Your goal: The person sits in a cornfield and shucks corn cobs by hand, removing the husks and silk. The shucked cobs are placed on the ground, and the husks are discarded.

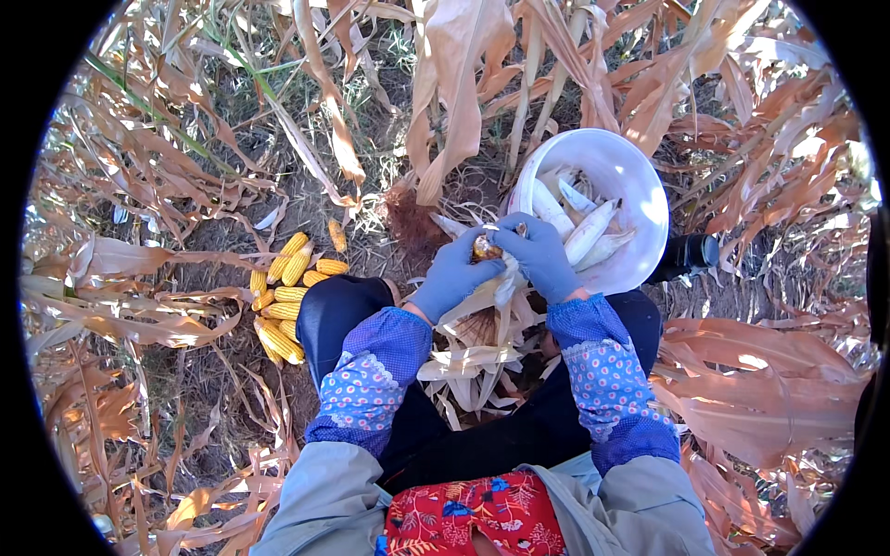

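Note:
Between my two gloved hands is a partly husked ear of corn (484,249), its kernels showing at the top and pale husk hanging below. My left hand (455,272), in a blue-grey glove, grips it from the left. My right hand (539,256), gloved alike, holds the husk on the ear's right side. Just beyond my right hand stands a white plastic bucket (643,208) with several unhusked ears (591,231) inside. A pile of husked yellow corn cobs (281,333) lies on the ground left of my left knee. Stripped husks (473,365) lie between my legs.
Dry corn stalks and leaves (452,76) stand and hang ahead and on both sides. Right of the bucket lies a dark cylindrical object (685,257). Broad dry leaves (758,382) spread at the right. My bent knees flank the husks.

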### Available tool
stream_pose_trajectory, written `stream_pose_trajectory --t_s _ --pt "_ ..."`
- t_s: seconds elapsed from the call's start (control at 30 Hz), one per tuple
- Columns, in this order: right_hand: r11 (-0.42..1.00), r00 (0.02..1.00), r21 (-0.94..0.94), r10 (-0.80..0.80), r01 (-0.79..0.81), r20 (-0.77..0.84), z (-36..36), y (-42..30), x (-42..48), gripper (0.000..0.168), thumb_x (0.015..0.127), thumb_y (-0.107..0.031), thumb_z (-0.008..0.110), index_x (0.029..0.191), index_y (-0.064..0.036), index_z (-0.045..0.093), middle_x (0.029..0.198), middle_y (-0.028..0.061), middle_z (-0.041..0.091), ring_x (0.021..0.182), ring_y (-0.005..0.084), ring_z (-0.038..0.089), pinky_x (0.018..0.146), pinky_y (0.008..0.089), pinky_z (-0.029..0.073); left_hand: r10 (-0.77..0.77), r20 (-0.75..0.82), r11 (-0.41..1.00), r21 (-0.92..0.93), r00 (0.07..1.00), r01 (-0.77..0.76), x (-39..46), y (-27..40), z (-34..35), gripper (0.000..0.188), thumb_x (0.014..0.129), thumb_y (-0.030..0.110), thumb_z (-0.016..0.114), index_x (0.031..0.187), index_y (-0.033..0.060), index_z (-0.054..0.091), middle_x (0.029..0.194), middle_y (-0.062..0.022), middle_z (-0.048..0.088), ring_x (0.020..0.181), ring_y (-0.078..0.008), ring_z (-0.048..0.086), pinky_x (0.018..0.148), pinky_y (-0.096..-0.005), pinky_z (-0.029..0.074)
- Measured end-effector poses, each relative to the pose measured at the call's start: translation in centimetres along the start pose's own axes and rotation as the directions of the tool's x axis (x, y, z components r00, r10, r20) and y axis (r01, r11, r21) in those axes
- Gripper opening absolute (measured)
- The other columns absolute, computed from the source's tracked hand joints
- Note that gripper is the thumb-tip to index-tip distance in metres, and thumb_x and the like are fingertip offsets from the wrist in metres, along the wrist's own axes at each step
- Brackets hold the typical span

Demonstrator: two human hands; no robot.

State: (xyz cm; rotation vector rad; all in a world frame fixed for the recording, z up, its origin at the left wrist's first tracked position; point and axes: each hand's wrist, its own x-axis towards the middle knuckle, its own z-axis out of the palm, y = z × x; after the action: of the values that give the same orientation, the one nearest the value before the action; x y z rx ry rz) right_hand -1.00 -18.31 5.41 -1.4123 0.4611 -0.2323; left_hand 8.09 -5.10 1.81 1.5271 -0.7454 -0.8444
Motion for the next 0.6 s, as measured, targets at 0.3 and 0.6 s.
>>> stream_pose_trajectory --t_s 0.3,0.6 --pt "0.829 0.965 0.556 0.098 0.057 -0.245 0.8 0.7 -0.3 0.018 0.088 -0.017 0.058 0.096 -0.001 0.059 0.084 0.0048 0.059 0.072 0.0107 0.057 0.062 0.0215 0.046 0.008 -0.212 0.979 -0.200 0.977 -0.052 1.2 -2.2 1.9 0.060 0.079 0.040 0.064 0.124 0.0032 0.047 0.114 -0.0134 0.055 0.101 -0.0217 0.057 0.088 -0.0323 0.044" --pt "0.951 0.917 -0.101 -0.307 0.291 -0.256 -0.3 2.6 -0.8 0.022 0.095 -0.015 0.046 0.104 0.003 0.056 0.094 0.0074 0.057 0.080 0.0104 0.053 0.071 0.0221 0.046 -0.141 -0.151 0.841 -0.540 0.978 0.038 1.0 0.4 1.6 0.046 0.090 0.028 0.057 0.126 0.0011 0.047 0.111 -0.0045 0.056 0.097 -0.0094 0.052 0.086 -0.0239 0.042"
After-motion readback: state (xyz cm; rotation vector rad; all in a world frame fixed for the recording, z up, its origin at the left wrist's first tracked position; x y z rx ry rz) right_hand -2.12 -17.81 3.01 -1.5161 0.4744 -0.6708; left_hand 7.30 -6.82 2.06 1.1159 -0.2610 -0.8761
